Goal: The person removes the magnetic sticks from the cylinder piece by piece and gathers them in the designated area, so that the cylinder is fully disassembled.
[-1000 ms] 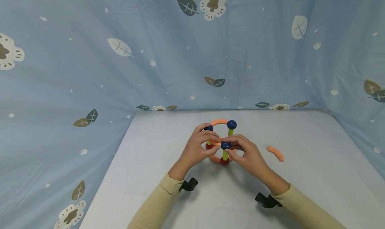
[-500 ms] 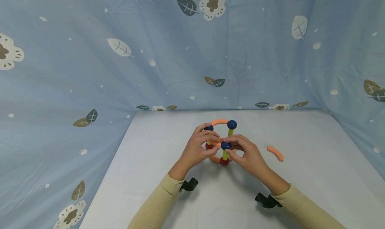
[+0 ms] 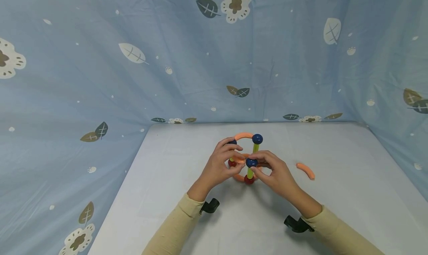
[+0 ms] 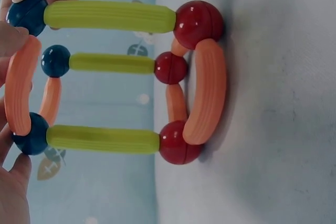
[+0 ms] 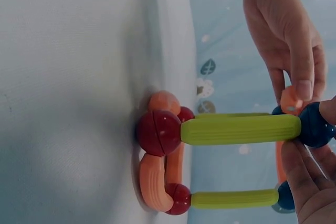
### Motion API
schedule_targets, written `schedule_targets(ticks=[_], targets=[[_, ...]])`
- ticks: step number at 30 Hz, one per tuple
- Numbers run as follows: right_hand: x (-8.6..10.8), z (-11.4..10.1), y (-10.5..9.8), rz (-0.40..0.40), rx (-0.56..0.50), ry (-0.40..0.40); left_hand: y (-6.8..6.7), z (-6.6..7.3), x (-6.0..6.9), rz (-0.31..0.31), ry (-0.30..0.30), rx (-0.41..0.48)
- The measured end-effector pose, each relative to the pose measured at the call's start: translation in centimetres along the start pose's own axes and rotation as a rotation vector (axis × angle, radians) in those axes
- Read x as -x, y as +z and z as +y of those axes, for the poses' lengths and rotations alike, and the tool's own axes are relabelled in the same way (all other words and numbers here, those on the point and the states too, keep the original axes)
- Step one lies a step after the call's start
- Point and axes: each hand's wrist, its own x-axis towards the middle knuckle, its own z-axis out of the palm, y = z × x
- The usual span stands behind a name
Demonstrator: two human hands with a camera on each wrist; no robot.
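Note:
A toy frame of magnetic rods and balls stands upright on the table. Red balls [image 4: 198, 24] form its base corners, joined by orange curved rods [image 4: 209, 93]. Green straight rods [image 5: 239, 129] rise from these to blue balls [image 4: 56, 61]. My left hand [image 3: 220, 164] pinches an upper orange curved rod [image 4: 21, 90], its fingers by the left blue ball [image 4: 32, 136]. My right hand [image 3: 275, 171] grips the front blue ball [image 3: 252, 163] between thumb and fingers. The held rod's end [image 5: 290, 99] is close beside that ball; whether they touch, I cannot tell.
A loose orange curved rod [image 3: 305, 171] lies on the white table [image 3: 351, 195], right of the frame. Behind the table hangs a blue cloth [image 3: 187, 84] with leaf and flower prints. Black wrist mounts [image 3: 210, 206] sit at both sleeve cuffs.
My left fingertips and the pinched orange curved rod have shifted very slightly near the front blue ball. My right hand keeps its grip, and the loose rod lies still.

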Motion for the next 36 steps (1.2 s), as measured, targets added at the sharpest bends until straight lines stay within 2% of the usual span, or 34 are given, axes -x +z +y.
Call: schedule_targets(ticks=[7,24,36], targets=[[0.1,0.1,0.0,0.003,0.009,0.0,0.0,0.1,0.2,-0.001,-0.012,-0.008],[0.4,0.4,0.3,0.021,0.014,-0.017,0.2,-0.1,0.4,0.025,0.013,-0.019],[0.6,0.6,0.3,0.002,0.028,-0.002,0.1,0.2,1.2,0.087,0.031,-0.03]])
